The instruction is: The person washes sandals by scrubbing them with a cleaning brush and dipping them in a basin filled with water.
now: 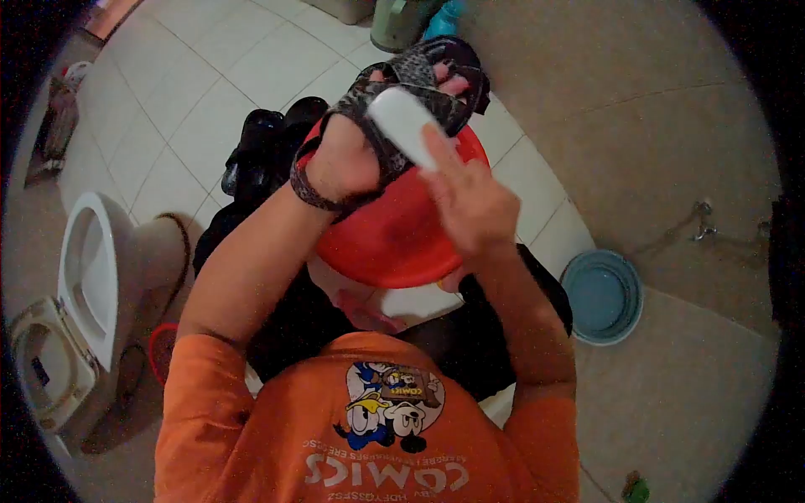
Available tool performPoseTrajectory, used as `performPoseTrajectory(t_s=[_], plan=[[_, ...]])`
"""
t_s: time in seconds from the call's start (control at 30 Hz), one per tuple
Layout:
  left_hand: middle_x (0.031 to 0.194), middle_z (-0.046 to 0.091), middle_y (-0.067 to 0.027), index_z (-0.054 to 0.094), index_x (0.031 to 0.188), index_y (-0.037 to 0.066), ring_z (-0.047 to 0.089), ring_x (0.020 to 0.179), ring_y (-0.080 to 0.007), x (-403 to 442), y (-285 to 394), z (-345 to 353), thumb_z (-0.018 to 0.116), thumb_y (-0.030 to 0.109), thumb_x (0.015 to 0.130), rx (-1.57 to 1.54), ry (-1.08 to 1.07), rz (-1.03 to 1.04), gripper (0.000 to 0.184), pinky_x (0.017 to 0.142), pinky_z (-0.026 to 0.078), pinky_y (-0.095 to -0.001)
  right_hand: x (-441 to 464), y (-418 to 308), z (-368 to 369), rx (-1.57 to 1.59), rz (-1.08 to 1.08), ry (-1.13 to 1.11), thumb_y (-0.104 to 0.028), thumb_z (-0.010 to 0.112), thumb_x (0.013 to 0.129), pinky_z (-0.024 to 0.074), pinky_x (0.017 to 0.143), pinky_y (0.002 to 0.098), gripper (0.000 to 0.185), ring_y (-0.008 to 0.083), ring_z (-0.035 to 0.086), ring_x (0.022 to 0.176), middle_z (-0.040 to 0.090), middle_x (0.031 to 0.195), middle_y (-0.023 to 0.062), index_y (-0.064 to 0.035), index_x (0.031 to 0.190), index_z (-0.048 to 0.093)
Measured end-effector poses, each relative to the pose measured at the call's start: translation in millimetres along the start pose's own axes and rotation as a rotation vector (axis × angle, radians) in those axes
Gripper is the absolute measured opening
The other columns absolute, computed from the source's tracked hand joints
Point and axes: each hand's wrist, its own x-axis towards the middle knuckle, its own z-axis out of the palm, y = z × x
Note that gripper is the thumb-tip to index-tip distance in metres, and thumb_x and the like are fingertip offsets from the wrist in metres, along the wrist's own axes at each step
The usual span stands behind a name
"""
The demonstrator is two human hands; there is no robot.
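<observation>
My left hand is pushed into a dark, patterned sandal, with a strap around my wrist and some fingertips showing between the upper straps. In my right hand is a white brush, held with its smooth back toward me and laid against the sandal. Its bristles are hidden. Directly under both hands, between my knees, stands a red basin; the hands and sandal cover part of its rim.
Black footwear lies on the tiles left of the basin. A blue-grey tub stands to the right, near a wall tap. On the left is a toilet with a raised white seat. A green container and teal bottle stand beyond.
</observation>
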Motion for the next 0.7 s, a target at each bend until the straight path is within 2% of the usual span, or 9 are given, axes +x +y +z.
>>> performPoseTrajectory(t_s=[0.1,0.2,0.3,0.37,0.5,0.53,0.57,0.63,0.7], plan=[[0.132,0.034,-0.0112,0.031,0.128,0.007,0.034,0.120,-0.0281,-4,-2,-5,0.030,0.034,0.088,-0.023,0.010,0.023,0.048,0.100,0.020,-0.0540,2,1,5,-0.022,-0.012,0.039,-0.027,0.055,0.080,0.0422,0.044,0.0347,0.042,0.0227,0.051,0.051,0.047,0.059,0.0053,-0.0303,0.120,0.046],[0.128,0.039,-0.0116,0.036,0.126,0.008,0.037,0.117,-0.0296,-7,-8,-21,0.030,0.034,0.088,-0.283,-0.203,-0.110,0.046,0.099,0.022,-0.0539,17,23,3,-0.012,0.086,0.157,-0.026,0.056,0.080,0.0417,0.045,0.0339,0.043,0.0227,0.050,0.050,0.048,0.060,0.0052,-0.0309,0.121,0.045],[0.128,0.039,-0.0128,0.036,0.125,0.007,0.037,0.117,-0.0305,-5,-3,-11,0.029,0.033,0.088,-0.192,-0.088,-0.091,0.046,0.098,0.024,-0.0546,13,18,6,0.047,0.099,0.216,-0.024,0.058,0.077,0.0402,0.044,0.0329,0.044,0.0209,0.048,0.048,0.047,0.060,0.0050,-0.0302,0.120,0.047],[0.132,0.033,-0.0127,0.029,0.129,0.007,0.033,0.121,-0.0299,-1,-2,4,0.025,0.034,0.088,0.036,0.047,0.058,0.049,0.098,0.022,-0.0546,3,3,8,0.079,-0.003,0.073,-0.024,0.060,0.076,0.0391,0.043,0.0334,0.045,0.0200,0.046,0.048,0.046,0.059,0.0049,-0.0295,0.120,0.047],[0.134,0.030,-0.0135,0.024,0.131,0.006,0.029,0.123,-0.0292,-3,-2,-3,0.022,0.034,0.088,-0.028,-0.004,0.051,0.051,0.099,0.022,-0.0542,0,-6,6,0.101,-0.023,0.040,-0.026,0.059,0.077,0.0391,0.043,0.0337,0.048,0.0208,0.046,0.048,0.043,0.056,0.0049,-0.0304,0.123,0.044],[0.134,0.030,-0.0130,0.026,0.130,0.006,0.030,0.122,-0.0291,-2,-2,-2,0.024,0.033,0.088,-0.149,0.032,0.004,0.050,0.098,0.026,-0.0510,4,-2,7,0.101,-0.023,0.039,-0.026,0.059,0.077,0.0391,0.043,0.0337,0.048,0.0208,0.046,0.048,0.043,0.056,0.0049,-0.0304,0.123,0.044],[0.127,0.040,-0.0127,0.039,0.122,0.006,0.042,0.113,-0.0283,-3,-4,-11,0.024,0.038,0.089,-0.153,0.003,-0.057,0.048,0.093,0.033,-0.0498,12,5,8,0.003,0.024,0.056,-0.026,0.057,0.078,0.0398,0.044,0.0338,0.046,0.0212,0.047,0.049,0.045,0.058,0.0053,-0.0292,0.123,0.044],[0.119,0.048,-0.0119,0.043,0.118,0.005,0.047,0.107,-0.0277,-7,-15,-20,0.026,0.037,0.089,-0.231,-0.135,-0.101,0.046,0.089,0.037,-0.0493,19,19,9,-0.095,0.072,0.074,-0.027,0.056,0.080,0.0405,0.045,0.0339,0.045,0.0216,0.049,0.049,0.047,0.059,0.0057,-0.0279,0.123,0.044],[0.116,0.050,-0.0117,0.044,0.117,0.005,0.048,0.106,-0.0272,-8,-15,-22,0.026,0.037,0.089,-0.170,-0.087,-0.102,0.046,0.089,0.038,-0.0471,22,26,10,0.029,0.100,0.188,-0.035,0.050,0.083,0.0430,0.038,0.0357,0.046,0.0236,0.053,0.045,0.050,0.063,0.0084,-0.0336,0.126,0.036]])
